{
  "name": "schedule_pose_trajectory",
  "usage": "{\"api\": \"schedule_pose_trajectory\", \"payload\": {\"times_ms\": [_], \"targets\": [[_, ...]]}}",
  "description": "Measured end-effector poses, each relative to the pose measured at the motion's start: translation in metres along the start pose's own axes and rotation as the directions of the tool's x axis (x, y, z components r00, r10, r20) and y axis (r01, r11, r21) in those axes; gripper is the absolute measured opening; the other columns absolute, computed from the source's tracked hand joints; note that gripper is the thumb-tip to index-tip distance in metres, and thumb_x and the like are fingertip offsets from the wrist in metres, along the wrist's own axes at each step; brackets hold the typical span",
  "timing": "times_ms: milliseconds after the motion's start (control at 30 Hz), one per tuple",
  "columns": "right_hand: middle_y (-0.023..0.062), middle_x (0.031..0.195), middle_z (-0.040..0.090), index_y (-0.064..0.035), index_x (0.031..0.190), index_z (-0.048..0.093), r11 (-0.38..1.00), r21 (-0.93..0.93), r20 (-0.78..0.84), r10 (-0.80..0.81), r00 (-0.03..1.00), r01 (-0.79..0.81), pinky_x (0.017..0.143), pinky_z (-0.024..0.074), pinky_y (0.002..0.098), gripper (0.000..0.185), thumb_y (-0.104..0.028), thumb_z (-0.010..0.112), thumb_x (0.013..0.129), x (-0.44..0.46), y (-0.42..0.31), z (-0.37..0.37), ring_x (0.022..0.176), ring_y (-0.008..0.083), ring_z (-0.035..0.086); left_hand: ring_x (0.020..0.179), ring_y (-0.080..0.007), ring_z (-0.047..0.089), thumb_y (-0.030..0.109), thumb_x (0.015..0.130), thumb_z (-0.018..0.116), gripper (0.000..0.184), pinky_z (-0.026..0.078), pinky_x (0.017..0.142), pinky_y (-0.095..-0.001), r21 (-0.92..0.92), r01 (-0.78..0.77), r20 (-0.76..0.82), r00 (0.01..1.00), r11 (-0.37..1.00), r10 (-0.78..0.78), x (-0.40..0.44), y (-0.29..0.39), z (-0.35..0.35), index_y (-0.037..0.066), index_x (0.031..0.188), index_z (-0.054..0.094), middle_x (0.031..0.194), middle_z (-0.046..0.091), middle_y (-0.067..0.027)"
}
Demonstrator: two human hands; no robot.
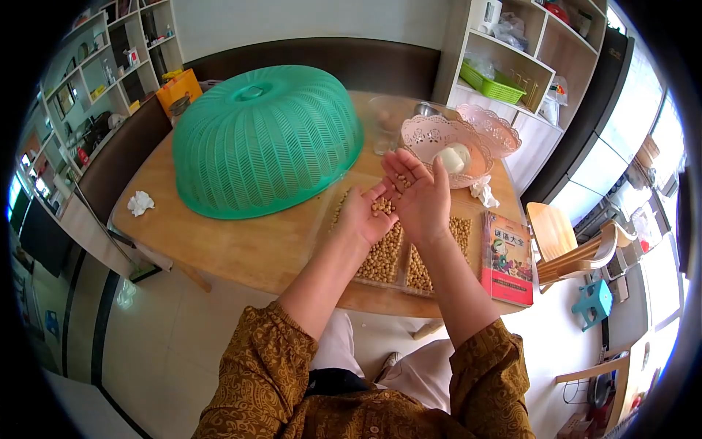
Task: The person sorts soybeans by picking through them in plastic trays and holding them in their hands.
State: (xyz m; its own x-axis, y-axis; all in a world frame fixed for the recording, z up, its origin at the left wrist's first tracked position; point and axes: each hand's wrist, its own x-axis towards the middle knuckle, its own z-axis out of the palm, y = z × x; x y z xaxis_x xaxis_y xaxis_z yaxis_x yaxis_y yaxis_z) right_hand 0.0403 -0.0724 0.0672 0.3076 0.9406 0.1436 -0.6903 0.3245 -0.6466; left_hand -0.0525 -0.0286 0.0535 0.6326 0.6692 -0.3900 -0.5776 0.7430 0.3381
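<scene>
My left hand (369, 216) is cupped palm up over the clear plastic tray (403, 272), with a small heap of soybeans (382, 207) in it. Beside it and touching it, my right hand (419, 197) is also palm up, its fingers stretched forward and a few soybeans lying near the fingers. Below both hands, the tray holds two beds of tan soybeans (379, 262), parted by a divider. My wrists and forearms hide part of the tray.
A large green mesh food cover (267, 143) stands on the wooden table (219, 249) at left. Pink lace-edged baskets (420, 139), one holding a white round thing (455, 158), and a clear cup (385, 124) stand behind my hands. A red book (508, 256) and crumpled tissues (484, 192) lie at right.
</scene>
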Motion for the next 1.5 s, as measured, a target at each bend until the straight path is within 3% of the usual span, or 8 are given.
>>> {"api": "schedule_pose_trajectory", "payload": {"times_ms": [367, 533, 667, 833, 1067, 1133, 1367, 1500], "targets": [[0.0110, 0.115, 0.056, -0.0020, 0.117, 0.052, 1.000, -0.008, 0.030, -0.028, 0.999, 0.029, 0.099, 0.0329, 0.0348, 0.056, -0.047, 0.026, 0.096, -0.003, 0.000, 0.005, 0.115, 0.0218, 0.047, 0.116, -0.0180, 0.038, 0.039, 0.099, 0.013, 0.052, 0.035, 0.096, -0.0336, 0.025, -0.044, 0.010, 0.999, 0.999, 0.044, -0.007, -0.002, 0.003, 0.002, 0.129, 0.034, 0.132, 0.038, -0.0057], [0.0157, 0.124, 0.053, -0.0011, 0.120, 0.050, 0.971, -0.226, 0.137, -0.044, 0.990, 0.074, 0.096, 0.0339, 0.0341, 0.063, -0.052, 0.022, 0.095, -0.005, 0.001, 0.008, 0.114, 0.0227, 0.048, 0.123, -0.0207, 0.034, 0.040, 0.099, 0.012, 0.052, 0.031, 0.101, -0.0402, -0.038, -0.018, 0.091, 0.996, 0.999, 0.022, -0.004, -0.002, -0.001, 0.003, 0.132, 0.031, 0.132, 0.038, -0.0045], [0.0129, 0.127, 0.051, -0.0017, 0.122, 0.049, 0.966, -0.250, 0.164, -0.024, 0.986, 0.065, 0.098, 0.0303, 0.0337, 0.065, -0.053, 0.020, 0.095, -0.007, 0.001, 0.010, 0.117, 0.0214, 0.044, 0.124, -0.0210, 0.034, 0.040, 0.099, 0.013, 0.051, 0.030, 0.102, -0.0414, -0.038, -0.036, 0.038, 0.999, 0.999, 0.037, -0.011, -0.002, 0.006, 0.004, 0.132, 0.031, 0.131, 0.038, -0.0046], [0.0084, 0.131, 0.048, -0.0025, 0.124, 0.048, 0.953, -0.278, 0.192, -0.068, 0.979, 0.121, 0.100, 0.0265, 0.0352, 0.065, -0.053, 0.019, 0.095, -0.007, 0.004, 0.010, 0.123, 0.0212, 0.037, 0.120, -0.0201, 0.037, 0.039, 0.099, 0.014, 0.048, 0.031, 0.101, -0.0417, 0.025, -0.088, -0.016, 0.996, 0.996, 0.088, -0.006, -0.004, 0.003, 0.005, 0.126, 0.035, 0.128, 0.042, -0.0044], [0.0093, 0.124, 0.052, -0.0031, 0.120, 0.051, 0.982, -0.153, 0.095, -0.097, 0.991, 0.111, 0.098, 0.0313, 0.0364, 0.062, -0.053, 0.022, 0.094, -0.003, 0.005, 0.003, 0.119, 0.0228, 0.042, 0.109, -0.0214, 0.046, 0.044, 0.097, 0.018, 0.055, 0.034, 0.099, -0.0416, -0.084, -0.109, 0.032, 0.993, 0.990, 0.112, 0.018, -0.001, -0.014, 0.003, 0.111, 0.052, 0.112, 0.055, -0.0085], [0.0097, 0.119, 0.054, -0.0031, 0.117, 0.052, 0.990, -0.067, 0.076, -0.120, 0.990, 0.125, 0.096, 0.0345, 0.0368, 0.061, -0.053, 0.026, 0.094, 0.000, 0.003, -0.002, 0.113, 0.0228, 0.046, 0.101, -0.0216, 0.051, 0.047, 0.095, 0.017, 0.061, 0.035, 0.098, -0.0404, -0.013, -0.225, 0.262, 0.940, 0.974, 0.220, 0.021, 0.002, -0.017, 0.001, 0.102, 0.057, 0.101, 0.059, -0.0098], [0.0066, 0.117, 0.054, -0.0045, 0.114, 0.053, 0.992, -0.040, 0.049, -0.120, 0.991, 0.122, 0.095, 0.0334, 0.0378, 0.057, -0.050, 0.025, 0.095, -0.001, 0.001, -0.003, 0.110, 0.0208, 0.045, 0.099, -0.0209, 0.053, 0.052, 0.094, 0.012, 0.071, 0.034, 0.098, -0.0377, 0.281, -0.452, 0.208, 0.890, 0.847, 0.406, 0.010, -0.001, -0.005, -0.001, 0.113, 0.056, 0.105, 0.060, -0.0111], [0.0068, 0.117, 0.055, -0.0058, 0.116, 0.052, 0.984, -0.102, 0.024, -0.145, 0.989, 0.146, 0.094, 0.0342, 0.0365, 0.057, -0.052, 0.027, 0.094, 0.000, 0.001, -0.005, 0.109, 0.0202, 0.047, 0.108, -0.0230, 0.050, 0.055, 0.094, 0.009, 0.077, 0.029, 0.102, -0.0377, 0.443, -0.661, 0.368, 0.750, 0.606, 0.549, 0.009, -0.005, -0.002, -0.002, 0.115, 0.056, 0.115, 0.058, -0.0127]]}}
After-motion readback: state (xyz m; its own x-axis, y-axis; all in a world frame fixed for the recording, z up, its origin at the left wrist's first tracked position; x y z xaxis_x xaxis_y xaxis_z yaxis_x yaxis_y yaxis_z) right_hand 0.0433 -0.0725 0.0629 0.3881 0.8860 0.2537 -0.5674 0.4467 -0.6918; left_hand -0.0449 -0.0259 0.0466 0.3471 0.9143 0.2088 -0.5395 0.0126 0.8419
